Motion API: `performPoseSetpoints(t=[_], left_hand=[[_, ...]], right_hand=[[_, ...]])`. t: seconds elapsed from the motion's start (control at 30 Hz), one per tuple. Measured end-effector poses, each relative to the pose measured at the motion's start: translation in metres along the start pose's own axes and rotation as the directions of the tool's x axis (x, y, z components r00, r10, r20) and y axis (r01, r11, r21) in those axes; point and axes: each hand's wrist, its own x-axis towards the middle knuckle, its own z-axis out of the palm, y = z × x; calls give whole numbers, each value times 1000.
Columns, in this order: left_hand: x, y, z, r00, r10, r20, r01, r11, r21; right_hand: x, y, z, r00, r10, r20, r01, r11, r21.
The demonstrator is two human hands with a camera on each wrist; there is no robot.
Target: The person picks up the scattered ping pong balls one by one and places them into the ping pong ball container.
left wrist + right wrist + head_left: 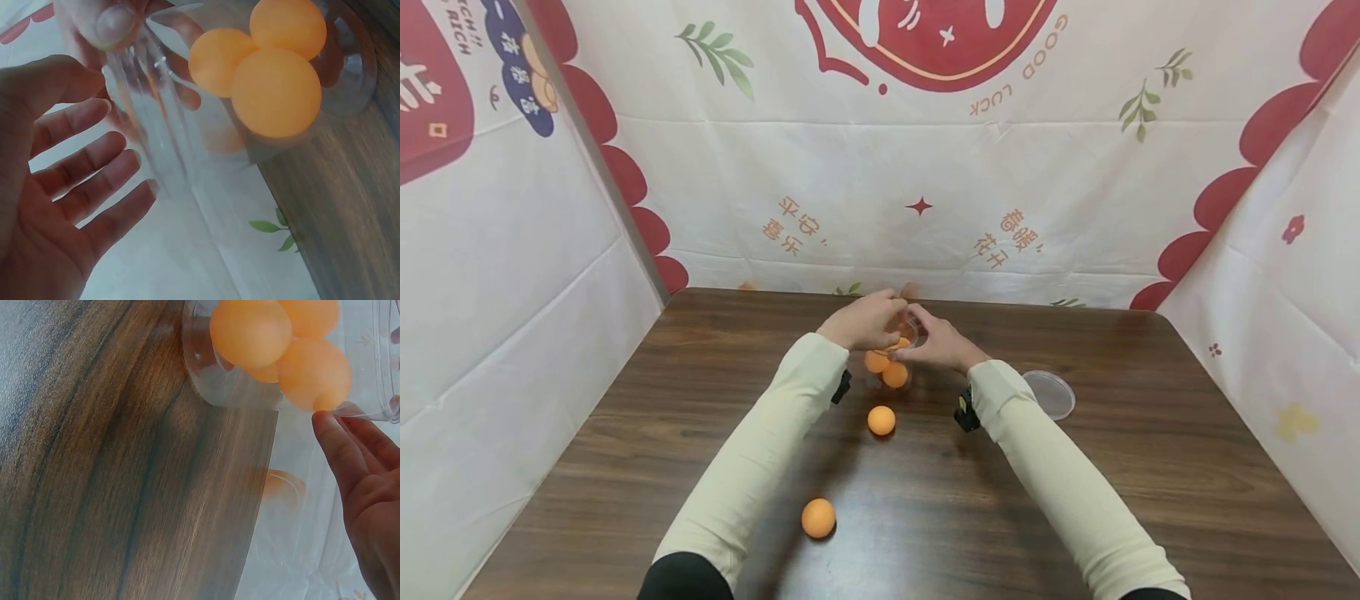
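A clear plastic jar (178, 119) with several orange ping-pong balls (276, 94) gathered toward its bottom stands near the back of the table. My right hand (943, 342) grips the jar close to its rim, the thumb (340, 447) against the wall and fingers showing through the plastic in the left wrist view. On the other side, my left hand (863, 322) is beside the rim with its fingers (94, 162) spread and nothing between them. One loose orange ball (882, 421) lies in front of the jar, another ball (818, 518) nearer to me.
A clear round lid (1050, 395) lies on the brown wooden table (1187, 467), to the right of the jar and close to my right sleeve. A white printed cloth (880, 183) hangs right behind the table's back edge, with more cloth at both sides.
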Motion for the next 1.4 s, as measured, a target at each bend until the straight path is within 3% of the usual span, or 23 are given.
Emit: performPoseSetpoints(t=[0.3, 0.7, 1.4], left_hand=[[-19, -6, -19, 1000, -21, 2, 21, 999, 43], [-62, -11, -41, 998, -53, -36, 56, 994, 91], [-132, 14, -7, 998, 27, -63, -19, 991, 130]], right_hand=[[2, -2, 1, 999, 45, 4, -45, 999, -9], [4, -3, 0, 997, 69, -25, -68, 997, 39], [3, -2, 1, 998, 65, -24, -65, 998, -6]])
